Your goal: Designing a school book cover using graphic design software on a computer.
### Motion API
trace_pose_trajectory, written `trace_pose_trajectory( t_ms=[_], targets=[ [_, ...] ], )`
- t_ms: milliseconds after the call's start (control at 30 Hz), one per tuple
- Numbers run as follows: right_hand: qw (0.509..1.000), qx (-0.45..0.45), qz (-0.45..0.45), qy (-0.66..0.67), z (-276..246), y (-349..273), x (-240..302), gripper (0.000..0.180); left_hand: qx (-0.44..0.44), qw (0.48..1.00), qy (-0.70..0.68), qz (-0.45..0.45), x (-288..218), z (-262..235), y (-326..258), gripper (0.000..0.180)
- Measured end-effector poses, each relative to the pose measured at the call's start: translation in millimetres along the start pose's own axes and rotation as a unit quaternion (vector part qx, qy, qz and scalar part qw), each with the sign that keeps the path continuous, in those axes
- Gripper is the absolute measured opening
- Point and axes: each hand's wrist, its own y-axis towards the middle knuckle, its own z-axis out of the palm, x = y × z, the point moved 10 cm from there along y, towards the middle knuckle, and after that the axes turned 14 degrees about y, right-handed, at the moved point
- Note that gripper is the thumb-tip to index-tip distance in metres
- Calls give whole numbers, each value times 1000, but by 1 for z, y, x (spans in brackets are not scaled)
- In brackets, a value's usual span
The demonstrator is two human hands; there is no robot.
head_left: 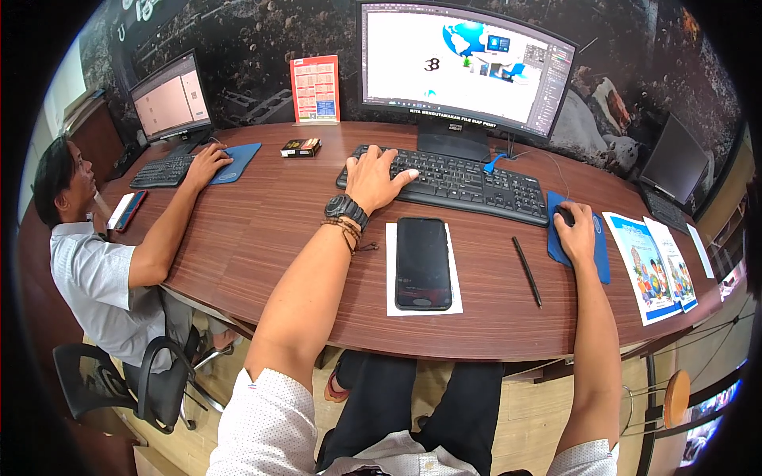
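My left hand [371,179] rests on the left end of a black keyboard [452,178], fingers spread over the keys and thumb stretched to the right. A dark watch and bead bracelets circle that wrist. On the right, my right hand [579,230] is curved over a dark computer mouse [565,215], which it mostly hides. The mouse sits on a blue mouse pad [601,252]. Behind the keyboard stands a wide curved monitor [397,59] with a globe picture and other graphics on its screen. A black phone [423,266] lies on white paper [391,297] between my forearms.
A black pen [527,271] lies left of the mouse pad. Printed booklets [641,266] are at the right, near another monitor [675,161]. A small box [301,147] and a red calendar [316,89] stand farther back. At the left, a seated co-worker [95,254] uses another computer.
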Motion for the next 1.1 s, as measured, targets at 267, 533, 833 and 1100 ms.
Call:
trace_pose_trajectory(
  t_ms=[267, 533, 833, 1100],
  targets=[
    [987, -21, -148, -59, -2, -2, 37, 30, 14, 999, 29, -42, -1, -6, -2, 73],
    [957, 228, -181, 15, 112, 1, 112, 38, 61, 994, 35, -78, 8, 1, -9, 85],
    [970, 131, -197, -53, 95, 15, 116, 32, 73, 995, 50, -47, 6, 0, -12, 70],
    [994, 30, -107, -16, 1, 6, 24, 29, 13, 1000, 19, 11, -6, -3, -10, 46]
  ],
)
